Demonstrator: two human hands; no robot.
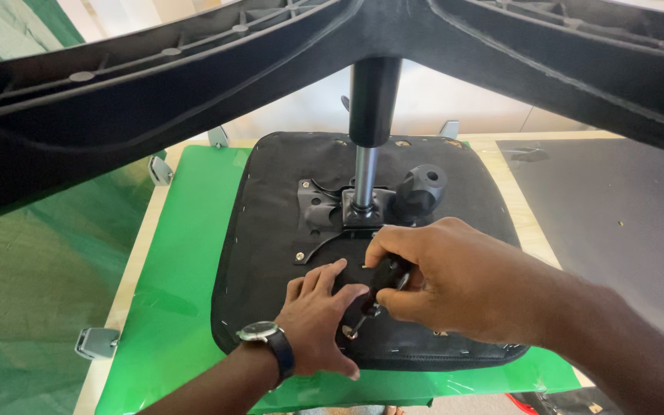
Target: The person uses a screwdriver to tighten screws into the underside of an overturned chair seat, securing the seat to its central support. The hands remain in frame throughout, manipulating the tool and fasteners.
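Note:
An upturned black chair seat (270, 200) lies on a green sheet, with a black metal mounting plate (318, 209) bolted to its underside. A gas-lift column (369, 115) rises from the plate to the star base (117, 92) that fills the top of the view. My right hand (455, 280) grips a black-handled screwdriver (382, 280), tip pointing down-left at the seat. My left hand (318, 315), with a wristwatch (264, 335), rests flat on the seat and its fingers touch the screwdriver shaft near the tip. A black round knob (421, 188) sits beside the column.
The green sheet (186, 253) covers a light wooden table (522, 207). Metal clamps (97, 342) stick out at the table's left edge and back corners. A dark mat (616, 223) lies to the right, and green netting (32, 269) hangs on the left.

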